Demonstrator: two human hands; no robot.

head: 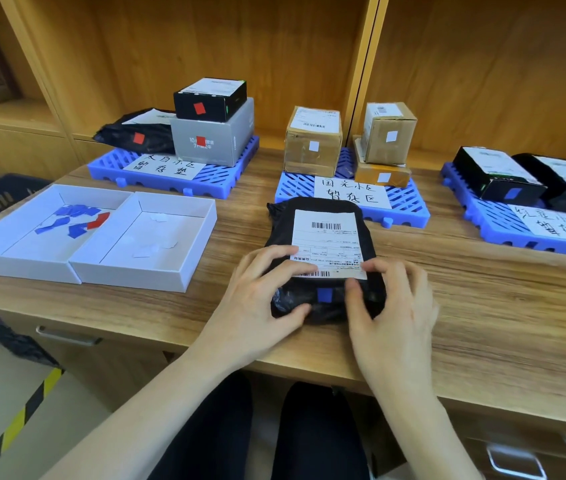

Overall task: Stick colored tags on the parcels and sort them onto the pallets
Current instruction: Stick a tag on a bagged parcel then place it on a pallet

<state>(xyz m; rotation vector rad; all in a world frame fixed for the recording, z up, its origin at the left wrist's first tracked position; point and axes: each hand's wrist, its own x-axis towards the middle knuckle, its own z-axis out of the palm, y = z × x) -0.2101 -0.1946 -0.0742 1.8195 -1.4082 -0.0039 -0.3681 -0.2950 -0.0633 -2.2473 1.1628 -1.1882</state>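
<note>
Nearest us, both hands rest on the black parcel (323, 258) at the table (482, 306) front edge. Left hand (261, 292): fingers spread flat over the label's lower left corner, thumb under the near edge. Right hand (389, 306): fingers spread over the label's lower right corner, thumb pressing beside the blue tag (325, 294) on the parcel's near face. Tag appears stuck; neither hand pinches anything.

Parcel's long axis runs away from us, toward the middle pallet (409, 206), which carries white-tagged boxes. We judge blue belongs on the right pallet (503, 230), where a blue-tagged black box (496, 178) sits. That pallet lies right and farther back; the right hand is nearer it.

Left: two white trays (157, 271) with loose tags. Far left: pallet (219, 181) with red-tagged parcels.
</note>
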